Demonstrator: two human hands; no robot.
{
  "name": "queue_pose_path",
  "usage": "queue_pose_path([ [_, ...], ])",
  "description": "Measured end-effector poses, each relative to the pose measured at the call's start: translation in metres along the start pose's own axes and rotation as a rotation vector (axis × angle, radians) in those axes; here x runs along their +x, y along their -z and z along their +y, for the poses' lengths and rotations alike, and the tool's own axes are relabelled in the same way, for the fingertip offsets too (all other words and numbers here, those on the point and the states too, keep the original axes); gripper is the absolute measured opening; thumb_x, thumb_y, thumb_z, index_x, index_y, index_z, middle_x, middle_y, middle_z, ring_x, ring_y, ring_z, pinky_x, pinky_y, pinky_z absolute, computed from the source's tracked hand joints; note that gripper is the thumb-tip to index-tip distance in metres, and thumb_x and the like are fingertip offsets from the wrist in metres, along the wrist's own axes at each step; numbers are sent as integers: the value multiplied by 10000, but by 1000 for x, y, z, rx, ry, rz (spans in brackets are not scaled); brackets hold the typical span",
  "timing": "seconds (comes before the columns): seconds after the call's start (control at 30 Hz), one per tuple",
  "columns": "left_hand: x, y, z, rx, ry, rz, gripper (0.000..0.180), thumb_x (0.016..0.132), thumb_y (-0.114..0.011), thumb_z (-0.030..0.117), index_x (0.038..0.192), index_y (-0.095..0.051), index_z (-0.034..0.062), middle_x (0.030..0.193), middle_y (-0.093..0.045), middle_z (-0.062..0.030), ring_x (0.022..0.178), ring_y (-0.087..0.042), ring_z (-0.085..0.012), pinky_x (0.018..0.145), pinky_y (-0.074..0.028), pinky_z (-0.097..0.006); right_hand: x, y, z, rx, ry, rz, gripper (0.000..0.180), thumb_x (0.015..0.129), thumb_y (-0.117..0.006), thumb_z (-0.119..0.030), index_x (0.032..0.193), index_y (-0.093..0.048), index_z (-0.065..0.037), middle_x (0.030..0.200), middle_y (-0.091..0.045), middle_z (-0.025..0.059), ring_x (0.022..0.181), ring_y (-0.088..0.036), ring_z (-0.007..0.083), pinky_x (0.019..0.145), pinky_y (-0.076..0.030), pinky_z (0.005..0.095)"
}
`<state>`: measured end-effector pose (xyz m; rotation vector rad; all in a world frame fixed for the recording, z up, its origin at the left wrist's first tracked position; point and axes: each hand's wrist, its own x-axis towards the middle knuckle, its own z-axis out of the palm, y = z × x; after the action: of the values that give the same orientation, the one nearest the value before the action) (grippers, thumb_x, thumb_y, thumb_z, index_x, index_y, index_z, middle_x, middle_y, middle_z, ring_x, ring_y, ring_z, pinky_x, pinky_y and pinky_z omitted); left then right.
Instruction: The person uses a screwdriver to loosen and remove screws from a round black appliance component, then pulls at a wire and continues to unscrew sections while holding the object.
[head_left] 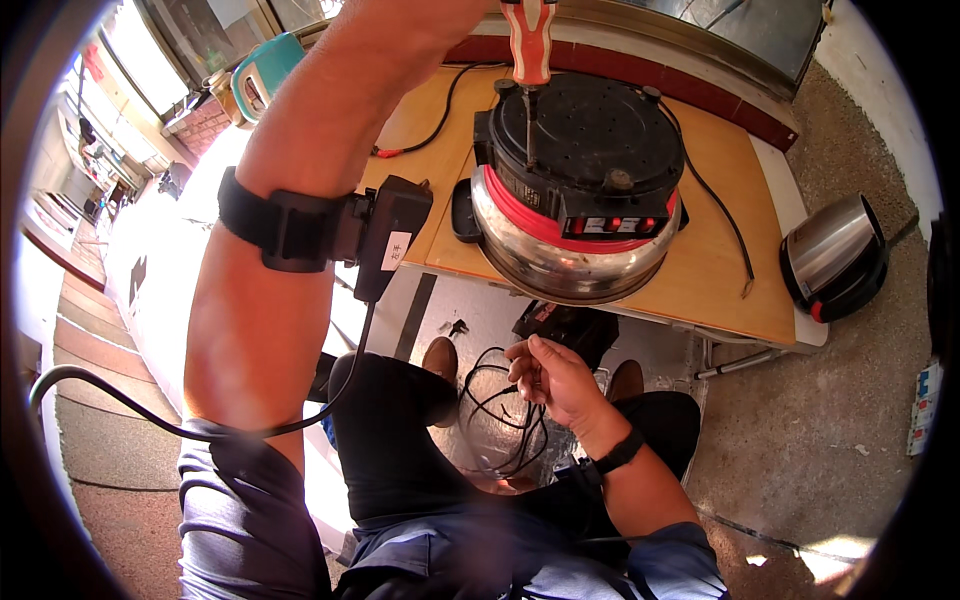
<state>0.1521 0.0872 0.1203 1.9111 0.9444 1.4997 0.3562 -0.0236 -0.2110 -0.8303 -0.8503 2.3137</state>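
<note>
Upturned cooker (pixel 578 190) on table (pixel 720 260), screwdriver (pixel 528 45) in its base, left grip unseen, right hand (pixel 550 380) perhaps pinching something small.

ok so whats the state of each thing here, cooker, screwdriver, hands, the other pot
cooker: upside down on the table, black base up, overhanging the front edge
screwdriver: upright, tip on the cooker base
left hand: out of frame above, forearm raised
right hand: low over the lap, fingers curled, pinching something too small to tell
second pot: on the floor, lying tilted
power cord: loose on the table, unplugged end free
</note>
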Motion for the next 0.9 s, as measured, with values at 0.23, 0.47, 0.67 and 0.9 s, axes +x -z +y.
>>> queue_pose_path([
  [0.23,-1,-1,-1,64,-66,-38,363,1038,-635,255,1266,-625,-27,1027,-660,-36,875,-594,-108,789,-509,-251,0,2,1,-2,3,-9,423,1079,-505,-415,1119,-660,-23,857,-701,55,635,-615,101,546,-464,212],
  [0.47,-1,-4,5,302,-103,-27,431,1045,-615,284,1312,-599,-54,1053,-665,-84,957,-615,-154,864,-517,-301,1,2,2,8,0,-2,419,1076,-514,-412,1113,-660,-22,855,-700,59,630,-615,102,535,-454,209],
  [0.67,-4,-9,12,142,-26,-50,394,1045,-587,237,1304,-602,-59,1018,-667,-90,923,-626,-161,838,-528,-303,0,1,2,-6,5,0,421,1074,-517,-415,1107,-660,-20,851,-699,58,624,-617,102,517,-431,206],
  [0.9,-6,-10,11,109,-29,-61,392,1049,-567,229,1318,-573,-57,952,-656,-72,862,-633,-142,781,-537,-286,1,2,3,-1,5,-2,429,1075,-511,-415,1102,-659,-14,854,-702,60,628,-626,108,506,-426,212],
])
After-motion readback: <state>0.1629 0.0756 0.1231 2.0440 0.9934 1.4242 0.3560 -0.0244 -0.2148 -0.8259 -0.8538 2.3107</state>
